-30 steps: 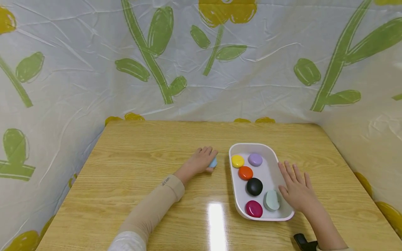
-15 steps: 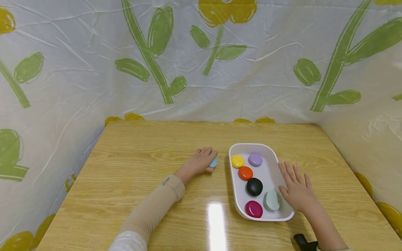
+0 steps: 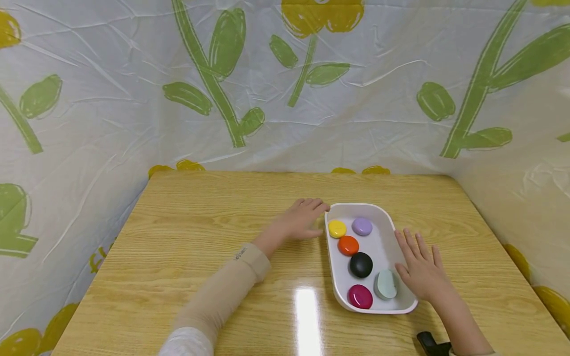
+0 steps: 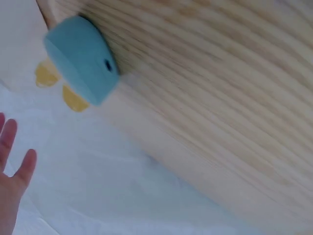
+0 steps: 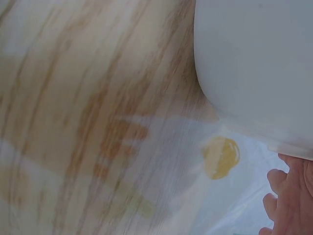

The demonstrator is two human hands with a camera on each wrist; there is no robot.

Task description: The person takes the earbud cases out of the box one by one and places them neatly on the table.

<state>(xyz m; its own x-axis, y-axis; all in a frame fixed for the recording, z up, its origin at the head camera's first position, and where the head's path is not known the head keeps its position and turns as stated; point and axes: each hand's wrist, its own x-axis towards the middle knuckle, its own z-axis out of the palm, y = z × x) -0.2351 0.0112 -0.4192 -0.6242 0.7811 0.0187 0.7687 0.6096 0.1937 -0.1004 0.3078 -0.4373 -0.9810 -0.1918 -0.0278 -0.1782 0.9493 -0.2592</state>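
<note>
My left hand (image 3: 300, 220) reaches with fingers stretched toward the far left corner of a white tray (image 3: 380, 242); its fingertips are at the rim, and I cannot tell whether they touch. The left wrist view shows a light-blue rounded piece (image 4: 82, 59) with a small dark spot, apart from the hand on the table; the head view does not show it. My right hand (image 3: 420, 269) lies with spread fingers along the tray's right rim. Inside are yellow (image 3: 337, 228), purple (image 3: 362, 226), orange (image 3: 348, 245), black (image 3: 361, 265), crimson (image 3: 360, 296) and pale green (image 3: 385, 284) rounded pieces.
The tray stands right of the middle on a wood-grain table (image 3: 200, 212). A black object (image 3: 432, 344) shows beside the right wrist at the front edge. White sheeting (image 3: 334, 133) with printed yellow flowers and green leaves hangs behind and at both sides.
My left hand has let go of the light-blue piece, opened its fingers and moved right to the tray's left rim. The right hand and the tray have stayed put.
</note>
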